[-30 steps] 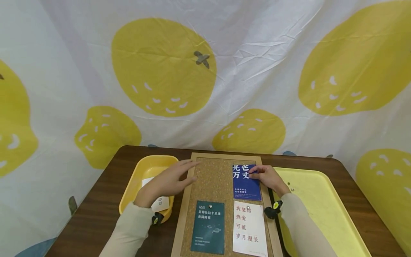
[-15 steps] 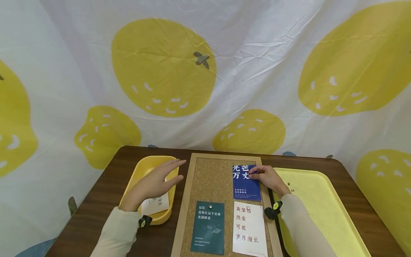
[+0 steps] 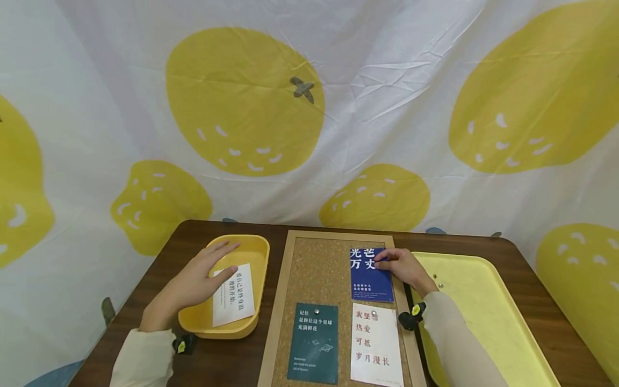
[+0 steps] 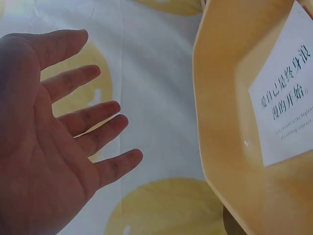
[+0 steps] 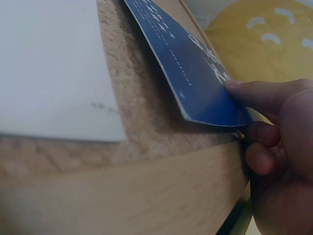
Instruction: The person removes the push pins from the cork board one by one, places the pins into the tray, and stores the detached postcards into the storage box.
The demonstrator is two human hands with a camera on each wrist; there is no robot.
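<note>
My right hand (image 3: 407,270) pinches the right edge of a blue card (image 3: 369,285) with white lettering, at the upper right of a wood-framed corkboard (image 3: 314,279). In the right wrist view, the thumb lies on the card's face and curled fingers sit at its edge; the near edge stands a little off the cork. My left hand (image 3: 193,282), fingers spread and holding nothing, is over the left side of a yellow basin (image 3: 247,248). Inside that basin lies a white card (image 4: 288,93) with dark lettering, partly behind the hand in the head view.
Lower on the board, a dark green card (image 3: 314,344) and a white card with red lettering (image 3: 377,344) each carry a silver pushpin at the top. Right of the board stands a pale yellow tray (image 3: 483,312) with small pins (image 3: 440,286). A lemon-print cloth (image 3: 387,107) hangs behind.
My left hand has moved left, from the corkboard's left edge to over the yellow basin, uncovering more of the white card. The right hand stays at the blue card.
</note>
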